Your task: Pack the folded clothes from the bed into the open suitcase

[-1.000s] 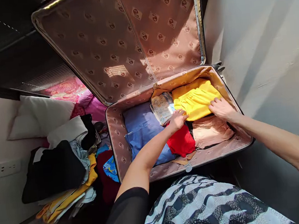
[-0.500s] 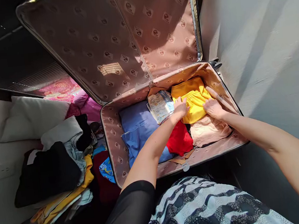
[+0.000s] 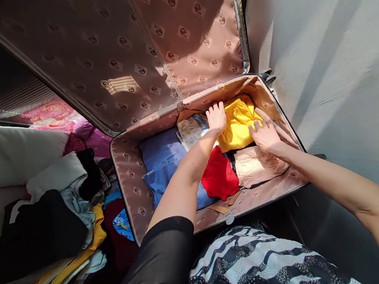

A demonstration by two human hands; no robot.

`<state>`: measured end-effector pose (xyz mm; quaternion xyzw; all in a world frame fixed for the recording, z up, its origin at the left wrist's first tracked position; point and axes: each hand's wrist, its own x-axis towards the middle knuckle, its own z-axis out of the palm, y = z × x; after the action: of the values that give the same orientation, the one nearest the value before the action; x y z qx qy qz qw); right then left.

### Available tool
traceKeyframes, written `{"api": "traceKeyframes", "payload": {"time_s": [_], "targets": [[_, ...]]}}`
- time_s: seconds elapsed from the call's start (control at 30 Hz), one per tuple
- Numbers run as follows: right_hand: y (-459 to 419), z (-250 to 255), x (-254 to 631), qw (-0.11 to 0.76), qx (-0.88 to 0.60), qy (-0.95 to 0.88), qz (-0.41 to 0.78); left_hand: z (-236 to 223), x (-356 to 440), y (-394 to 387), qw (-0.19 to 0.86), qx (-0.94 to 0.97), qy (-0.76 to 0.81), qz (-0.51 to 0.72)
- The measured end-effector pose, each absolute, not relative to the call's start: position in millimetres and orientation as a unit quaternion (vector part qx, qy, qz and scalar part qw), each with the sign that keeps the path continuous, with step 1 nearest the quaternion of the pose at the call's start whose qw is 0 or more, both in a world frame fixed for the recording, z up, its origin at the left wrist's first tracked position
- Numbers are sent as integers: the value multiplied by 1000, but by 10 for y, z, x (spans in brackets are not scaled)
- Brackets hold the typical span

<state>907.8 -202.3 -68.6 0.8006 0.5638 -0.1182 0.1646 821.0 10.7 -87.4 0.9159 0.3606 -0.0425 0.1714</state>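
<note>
An open suitcase (image 3: 124, 164) with patterned tan lining lies before me, its lid (image 3: 115, 50) propped up. In its far right corner sits a folded yellow garment (image 3: 238, 121). My left hand (image 3: 216, 117) lies flat, fingers spread, on that garment's left edge beside a printed packet (image 3: 190, 130). My right hand (image 3: 265, 135) presses flat on the garment's right side, fingers stretched out. A blue garment (image 3: 162, 160), a red one (image 3: 218, 175) and a pale pink one (image 3: 258, 166) fill the rest of the case.
A heap of folded clothes (image 3: 49, 224), black, white, grey and yellow, lies to the left of the case. White pillows (image 3: 14, 151) rest behind it. A pale wall (image 3: 329, 55) runs close along the right side. My patterned clothing (image 3: 256, 266) is at the bottom.
Both hands have slid toward the far end of the case, pushing the yellow garment into the corner so it looks more compact. The view has moved closer and to the right.
</note>
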Motion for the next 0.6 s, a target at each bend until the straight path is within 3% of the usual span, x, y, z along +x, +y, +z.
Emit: {"api": "traceKeyframes", "payload": {"time_s": [0.2,0.4,0.6], "targets": [[-1942,-1081,8946,104,810,566,-114,-1090,7944,-260,173,951,251,-48],[-1725,-1743,9202,112,858,491,-106,-1530,7928,-169,201,945,232,-109],[-1609,-1725,9334,130,845,483,-191,-1291,8120,-162,222,924,241,-197]]}}
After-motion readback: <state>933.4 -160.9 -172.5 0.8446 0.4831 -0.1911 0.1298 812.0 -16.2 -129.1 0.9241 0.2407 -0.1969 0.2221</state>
